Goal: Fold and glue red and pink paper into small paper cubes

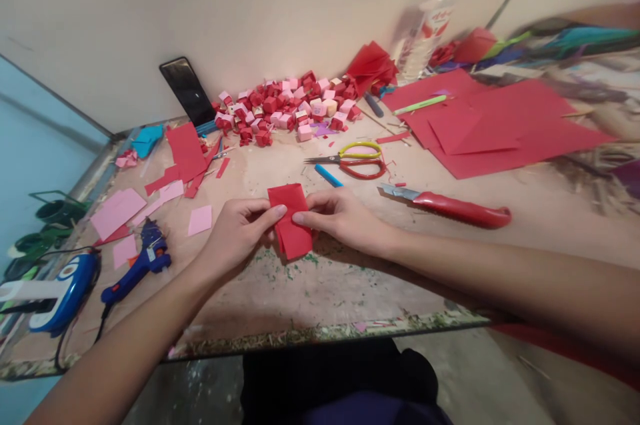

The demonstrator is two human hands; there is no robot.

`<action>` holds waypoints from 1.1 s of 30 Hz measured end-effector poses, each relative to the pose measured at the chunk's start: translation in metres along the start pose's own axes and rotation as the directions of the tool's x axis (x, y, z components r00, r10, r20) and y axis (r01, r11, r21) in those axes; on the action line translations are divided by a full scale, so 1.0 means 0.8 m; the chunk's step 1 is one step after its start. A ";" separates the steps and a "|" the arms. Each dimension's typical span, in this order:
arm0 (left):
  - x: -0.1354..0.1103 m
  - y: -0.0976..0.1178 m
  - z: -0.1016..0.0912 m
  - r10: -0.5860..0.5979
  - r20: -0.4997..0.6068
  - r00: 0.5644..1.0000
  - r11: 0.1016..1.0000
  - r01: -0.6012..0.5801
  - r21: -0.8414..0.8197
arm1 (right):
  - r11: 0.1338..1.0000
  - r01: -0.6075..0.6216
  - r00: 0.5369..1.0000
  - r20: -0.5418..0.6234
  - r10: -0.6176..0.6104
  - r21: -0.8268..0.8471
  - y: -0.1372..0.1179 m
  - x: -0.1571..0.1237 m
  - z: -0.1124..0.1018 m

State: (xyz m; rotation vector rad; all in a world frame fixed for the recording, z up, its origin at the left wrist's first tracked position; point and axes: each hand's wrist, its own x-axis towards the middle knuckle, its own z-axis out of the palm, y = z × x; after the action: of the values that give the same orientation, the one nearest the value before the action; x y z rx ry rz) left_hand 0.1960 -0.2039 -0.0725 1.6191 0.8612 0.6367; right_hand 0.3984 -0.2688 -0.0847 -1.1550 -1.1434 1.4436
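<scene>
A folded piece of red paper (pixel 295 238) is held between both hands above the front middle of the table. My left hand (pixel 247 228) pinches its left edge, thumb on top and fingers behind. From the right, my right hand (pixel 340 215) grips the other edge the same way, its thumb lying on the paper's face. Just beyond the hands lie a blue stick (pixel 329 175), perhaps a pen, and scissors (pixel 357 159) with yellow and red handles. To the right rests a red-handled knife (pixel 450 206), its blade pointing left.
Small red and pink paper cubes (pixel 285 105) are heaped against the wall beside a leaning phone (pixel 187 91). Red sheets (pixel 500 118) spread at the right, near a plastic bottle (pixel 425 31). A blue glue gun (pixel 140 261) and pink paper pieces (pixel 119 211) lie left.
</scene>
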 end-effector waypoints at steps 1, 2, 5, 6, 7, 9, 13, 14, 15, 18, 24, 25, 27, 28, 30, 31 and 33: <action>0.000 -0.002 0.000 -0.003 0.005 1.000 1.000 0.003 -0.007 | 1.000 0.013 1.000 -0.006 -0.013 -0.004 0.001 0.000 0.000; 0.001 -0.003 0.000 -0.005 0.011 1.000 1.000 0.005 -0.020 | 1.000 0.022 1.000 -0.015 -0.023 -0.011 0.001 0.000 0.000; 0.002 -0.005 0.000 -0.010 0.022 1.000 0.997 0.012 -0.079 | 0.999 0.024 0.999 -0.040 -0.026 -0.040 0.001 0.001 0.001; 0.002 -0.005 0.000 -0.010 0.018 1.000 0.995 0.012 -0.099 | 0.999 0.020 0.999 -0.045 -0.022 -0.045 0.000 0.001 0.001; 0.002 -0.004 0.001 -0.008 0.009 1.000 0.993 0.009 -0.115 | 0.999 0.015 0.999 -0.046 -0.018 -0.049 -0.001 0.000 0.001; 0.002 -0.003 0.001 -0.004 -0.012 1.000 0.991 0.003 -0.132 | 0.998 0.011 0.999 -0.036 -0.013 -0.061 -0.002 0.000 0.001; 0.001 0.000 0.001 0.003 -0.025 1.000 0.993 -0.006 -0.121 | 0.995 0.024 0.999 -0.022 -0.027 -0.095 -0.002 -0.001 0.000; 0.001 0.000 0.001 0.008 -0.029 1.000 0.993 -0.011 -0.114 | 0.995 0.029 0.999 -0.016 -0.030 -0.101 -0.002 -0.001 0.000; 0.001 0.000 0.001 0.012 -0.032 0.999 0.994 -0.015 -0.106 | 0.994 0.033 0.999 -0.006 -0.034 -0.104 -0.003 -0.001 -0.001; 0.000 0.002 0.001 0.012 -0.028 1.000 0.995 -0.015 -0.101 | 0.994 0.049 0.998 0.040 -0.045 -0.094 -0.003 -0.002 -0.002; 0.000 0.003 0.002 0.002 -0.014 1.000 0.993 -0.004 -0.118 | 0.987 0.080 0.997 0.034 -0.076 -0.141 0.001 0.000 -0.003; 0.000 0.003 0.002 0.004 -0.015 1.000 0.994 -0.006 -0.112 | 0.986 0.087 0.996 0.034 -0.082 -0.146 0.002 0.000 -0.003; 0.001 0.003 0.003 0.009 -0.016 1.000 0.992 -0.011 -0.127 | 0.986 0.088 0.996 0.040 -0.083 -0.144 0.003 0.000 -0.004; 0.001 0.004 0.003 0.009 -0.015 1.000 0.990 -0.011 -0.143 | 0.985 0.087 0.996 0.045 -0.081 -0.146 0.004 0.000 -0.004; 0.001 0.004 0.003 0.004 -0.015 1.000 0.984 -0.007 -0.180 | 0.981 0.099 0.994 0.058 -0.090 -0.166 0.005 0.000 -0.003; 0.001 0.004 0.003 0.000 -0.018 1.000 0.982 -0.003 -0.188 | 0.977 0.109 0.993 0.064 -0.099 -0.182 0.006 0.000 -0.003; 0.001 0.004 0.003 -0.005 -0.027 1.000 0.983 0.000 -0.182 | 0.970 0.128 0.991 0.073 -0.115 -0.208 0.008 0.000 -0.003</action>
State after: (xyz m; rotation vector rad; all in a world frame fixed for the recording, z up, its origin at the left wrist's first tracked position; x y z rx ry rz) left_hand 0.1990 -0.2054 -0.0696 1.4469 0.8012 0.7164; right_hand 0.4004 -0.2692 -0.0911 -1.1705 -1.4133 1.2933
